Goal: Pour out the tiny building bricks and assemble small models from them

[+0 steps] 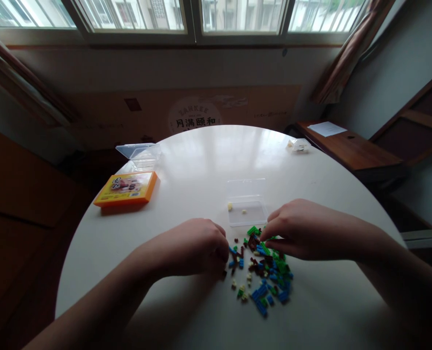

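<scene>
A loose pile of small toy building bricks [270, 272] in blue, green, dark brown and cream lies on the white round table [187, 180]. At the pile's left edge is my left hand [205, 245], its fingers curled downward and closed; whatever is between them is hidden. My right hand [291, 228] reaches over the upper right of the pile, thumb and forefinger brought close together at the green and brown bricks. I cannot make out what those fingertips hold. Just beyond the pile sits a clear plastic case [250, 216], lid opened back, with a few cream bricks inside.
To the left are an orange and yellow box [126, 188] and another clear plastic box [143, 155] with its lid raised. A small clear bag [298, 145] lies near the far right rim. Beyond it, a wooden side table [351, 148] bears a white paper [327, 129].
</scene>
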The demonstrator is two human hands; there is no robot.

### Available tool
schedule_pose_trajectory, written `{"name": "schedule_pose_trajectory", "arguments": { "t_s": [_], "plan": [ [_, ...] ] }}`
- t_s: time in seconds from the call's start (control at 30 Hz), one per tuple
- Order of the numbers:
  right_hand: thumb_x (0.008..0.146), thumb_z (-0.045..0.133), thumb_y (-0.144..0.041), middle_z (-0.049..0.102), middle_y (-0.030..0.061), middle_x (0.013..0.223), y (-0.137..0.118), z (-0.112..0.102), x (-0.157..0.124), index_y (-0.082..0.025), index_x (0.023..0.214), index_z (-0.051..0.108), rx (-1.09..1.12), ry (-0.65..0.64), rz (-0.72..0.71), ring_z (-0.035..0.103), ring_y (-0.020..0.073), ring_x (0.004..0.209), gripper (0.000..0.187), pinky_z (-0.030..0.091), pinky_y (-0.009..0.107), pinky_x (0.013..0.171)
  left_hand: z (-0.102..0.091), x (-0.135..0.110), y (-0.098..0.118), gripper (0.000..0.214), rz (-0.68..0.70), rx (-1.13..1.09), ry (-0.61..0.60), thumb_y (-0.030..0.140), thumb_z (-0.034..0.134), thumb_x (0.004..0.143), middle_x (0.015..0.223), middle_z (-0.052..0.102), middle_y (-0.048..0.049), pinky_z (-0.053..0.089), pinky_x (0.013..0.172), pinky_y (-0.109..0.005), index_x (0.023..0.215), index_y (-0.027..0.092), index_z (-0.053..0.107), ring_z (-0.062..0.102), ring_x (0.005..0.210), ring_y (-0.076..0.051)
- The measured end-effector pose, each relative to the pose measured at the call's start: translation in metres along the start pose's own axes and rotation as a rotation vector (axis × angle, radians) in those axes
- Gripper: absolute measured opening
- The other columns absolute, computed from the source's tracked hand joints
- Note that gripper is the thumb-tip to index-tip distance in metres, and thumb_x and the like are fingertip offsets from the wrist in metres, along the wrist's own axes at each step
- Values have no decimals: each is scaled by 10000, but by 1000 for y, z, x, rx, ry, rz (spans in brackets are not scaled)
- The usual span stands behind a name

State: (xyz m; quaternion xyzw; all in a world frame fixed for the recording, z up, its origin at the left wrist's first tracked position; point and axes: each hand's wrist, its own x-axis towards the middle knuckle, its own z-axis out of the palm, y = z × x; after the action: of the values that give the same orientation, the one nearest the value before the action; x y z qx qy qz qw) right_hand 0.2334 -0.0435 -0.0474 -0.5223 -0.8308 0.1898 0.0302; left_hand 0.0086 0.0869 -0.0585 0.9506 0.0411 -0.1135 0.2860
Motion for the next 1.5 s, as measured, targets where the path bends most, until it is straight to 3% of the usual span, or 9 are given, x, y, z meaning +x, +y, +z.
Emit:
{"name": "schedule_pose_trajectory", "arguments": {
  "t_s": [0.37,0.53,0.67,0.9,1.0,1.07,1.13,1.3,1.5],
  "plan": [
    [919,552,-228,673,-12,722,-8,1,3,-231,835,715,-12,113,-15,542,95,607,183,309,242,582,0,-2,10,219,-211,401,63,97,522,818,746,650,-26,293,503,-268,650,170,642,549,547,-128],
    [919,573,-230,692,-14,761,-4,3,6,-240,893,733,-3,197,-32,571,90,629,163,329,239,583,0,2,6,216,-291,432,109,116,523,830,748,651,-51,272,498,-278,658,157,646,567,555,-142],
    [932,566,-248,696,-19,769,-4,5,8,-255,957,739,-11,203,-29,578,90,634,175,331,242,583,2,1,5,216,-280,414,117,135,514,844,777,662,-55,306,516,-268,674,161,645,581,588,-151],
    [905,579,-204,690,-24,752,-6,8,11,-244,908,738,-32,223,-13,578,90,628,164,323,237,570,3,1,3,198,-252,331,150,151,533,844,796,674,-39,348,543,-251,706,173,674,576,599,-139],
    [893,604,-209,691,-18,765,-5,12,14,-239,941,738,-38,328,29,589,97,637,146,342,234,574,6,5,-2,151,-223,179,349,192,579,855,846,688,-35,411,596,-245,777,186,707,595,636,-131],
    [894,613,-213,696,-7,796,-5,15,16,-238,999,735,-16,446,43,595,97,645,163,366,227,580,8,8,-5,118,-199,-15,504,232,614,858,857,691,-37,458,629,-238,819,186,715,613,670,-129],
    [899,618,-215,696,5,831,-6,19,19,-229,1032,729,37,563,31,596,91,648,174,397,215,585,9,11,-5,121,-205,-252,583,269,634,856,816,686,-36,479,589,-219,838,173,706,620,651,-124],
    [907,631,-222,695,23,862,-11,26,23,-213,1045,723,132,738,-53,614,96,680,166,458,214,606,13,16,-1,246,-287,-789,523,384,668,835,617,623,-2,435,407,-186,880,142,670,589,541,-129],
    [894,651,-201,701,27,849,-12,28,25,-217,1021,733,182,787,-121,621,105,686,152,479,224,609,16,19,0,368,-233,-1018,468,477,741,766,607,597,12,408,387,-167,849,125,669,536,495,-91]
  ]
}}
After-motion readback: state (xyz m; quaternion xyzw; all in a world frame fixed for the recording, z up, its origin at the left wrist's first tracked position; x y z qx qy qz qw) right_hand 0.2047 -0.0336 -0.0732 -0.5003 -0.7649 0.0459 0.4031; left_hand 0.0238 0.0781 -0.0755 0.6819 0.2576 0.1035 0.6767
